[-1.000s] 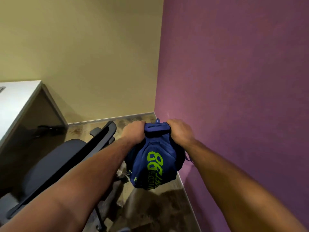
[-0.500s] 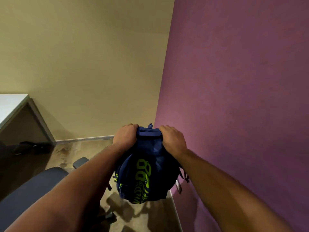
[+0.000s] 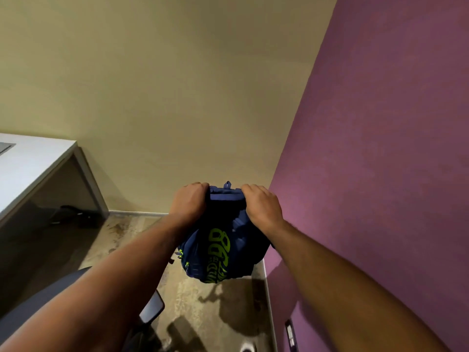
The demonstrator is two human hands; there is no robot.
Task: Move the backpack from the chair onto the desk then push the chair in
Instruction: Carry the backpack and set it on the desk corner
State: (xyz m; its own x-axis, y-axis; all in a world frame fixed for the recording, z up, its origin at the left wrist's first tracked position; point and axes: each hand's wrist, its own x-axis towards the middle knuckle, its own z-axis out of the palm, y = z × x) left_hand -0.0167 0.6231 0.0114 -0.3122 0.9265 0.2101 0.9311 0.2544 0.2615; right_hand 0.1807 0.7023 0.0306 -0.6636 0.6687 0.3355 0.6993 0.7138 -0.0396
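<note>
Aloft, navy backpack [image 3: 223,247] — neon-green lettering, both hands gripping its top

There is one view, from a wide-angle camera worn on the person's head. It looks forward and down along both outstretched forearms into the room corner where the beige wall [image 3: 157,97] meets the purple wall [image 3: 380,148]. The hands sit close, at mid-frame. The counter [image 3: 28,163] cuts the left edge, the floor [image 3: 215,313] lies below.
</note>
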